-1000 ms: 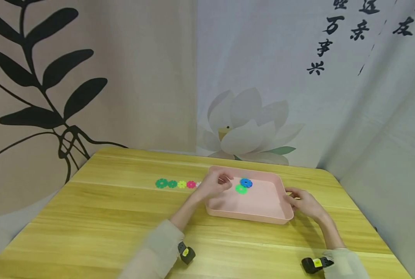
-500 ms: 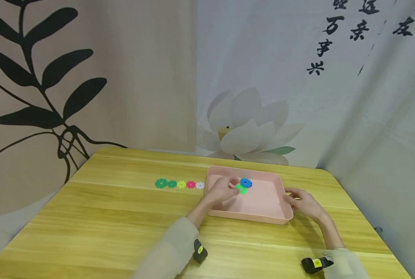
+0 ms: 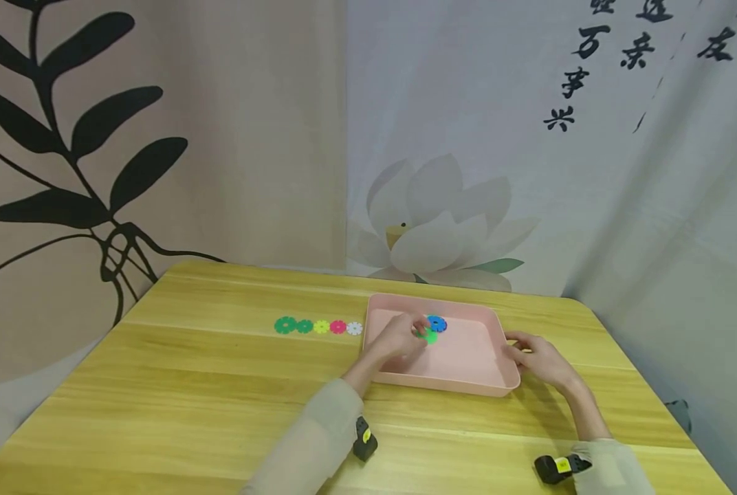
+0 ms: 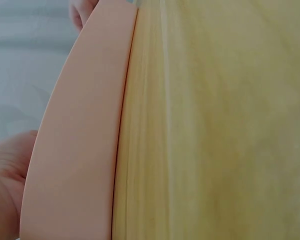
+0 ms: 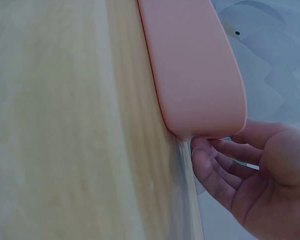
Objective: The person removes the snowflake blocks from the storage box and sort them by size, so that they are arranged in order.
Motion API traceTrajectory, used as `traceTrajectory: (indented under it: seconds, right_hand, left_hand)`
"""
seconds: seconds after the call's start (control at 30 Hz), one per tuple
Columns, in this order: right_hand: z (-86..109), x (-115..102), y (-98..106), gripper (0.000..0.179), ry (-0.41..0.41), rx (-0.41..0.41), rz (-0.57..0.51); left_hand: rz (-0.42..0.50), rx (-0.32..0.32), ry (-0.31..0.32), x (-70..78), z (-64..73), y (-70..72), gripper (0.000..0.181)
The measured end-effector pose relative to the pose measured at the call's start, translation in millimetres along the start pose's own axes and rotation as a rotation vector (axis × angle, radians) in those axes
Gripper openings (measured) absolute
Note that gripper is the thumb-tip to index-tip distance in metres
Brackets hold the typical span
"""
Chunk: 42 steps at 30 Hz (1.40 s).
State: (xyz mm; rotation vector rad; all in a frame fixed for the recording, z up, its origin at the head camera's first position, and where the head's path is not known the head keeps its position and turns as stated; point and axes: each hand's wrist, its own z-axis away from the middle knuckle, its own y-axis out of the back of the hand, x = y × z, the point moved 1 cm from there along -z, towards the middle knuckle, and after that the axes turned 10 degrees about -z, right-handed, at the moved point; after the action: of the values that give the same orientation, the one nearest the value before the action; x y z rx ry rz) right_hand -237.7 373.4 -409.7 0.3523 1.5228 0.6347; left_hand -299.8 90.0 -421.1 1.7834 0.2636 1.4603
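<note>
A pink tray (image 3: 449,375) lies on the wooden table. Inside it, a blue notched disc (image 3: 436,324) overlaps a green notched disc (image 3: 431,337). My left hand (image 3: 401,335) reaches over the tray's left side, its bent fingers at the green disc and partly covering it. Whether they pinch the disc is too small to tell. At the tray's right end, my right hand (image 3: 544,359) holds the wall near the corner; in the right wrist view the fingers lie against the outside and the thumb passes behind the rim. The tray's side wall hides the left fingertips in the left wrist view.
Left of the tray runs a row of notched discs: a larger green disc (image 3: 285,325), a smaller green disc (image 3: 304,326), a yellow disc (image 3: 322,327), a pink disc (image 3: 338,327) and a white disc (image 3: 355,328). A printed curtain (image 3: 251,172) hangs behind the table.
My left hand has moved right, further into the tray, up to the green disc, uncovering the white disc in the row. My right hand has stayed on the tray's end.
</note>
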Motion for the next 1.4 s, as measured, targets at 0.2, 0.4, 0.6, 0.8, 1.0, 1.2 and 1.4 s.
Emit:
traceTrajectory:
  seconds: [0.2, 0.4, 0.6, 0.8, 1.0, 1.2, 1.4]
  right_hand:
    - [-0.5, 0.0, 0.3, 0.051, 0.003, 0.001, 0.002]
    - [-1.5, 1.2, -0.4, 0.051, 0.003, 0.003, -0.014]
    - [-1.5, 0.2, -0.3, 0.05, 0.009, -0.003, -0.026]
    - [-0.1, -1.3, 0.6, 0.05, 0.018, -0.002, -0.015]
    - [0.3, 0.0, -0.3, 0.051, -0.004, 0.012, 0.009]
    - [-0.2, 0.7, -1.3, 0.05, 0.006, 0.018, 0.016]
    - [-0.5, -0.6, -1.3, 0.05, 0.011, 0.018, 0.023]
  left_hand:
    - [-0.039, -0.006, 0.035, -2.6, -2.8, -0.4, 0.032]
    - [-0.054, 0.004, 0.103, -4.9, -2.6, -1.5, 0.031]
    - [-0.116, 0.024, 0.132, -2.1, 0.5, -0.3, 0.031]
    - [-0.11, 0.036, 0.132, -1.5, 3.6, 1.8, 0.029]
    - [-0.038, 0.069, 0.067, -3.0, 9.7, 9.7, 0.015]
    - [0.069, 0.128, -0.026, -8.5, 17.7, 24.2, 0.01]
    - [0.144, 0.165, -0.08, -16.7, 26.2, 42.4, 0.009]
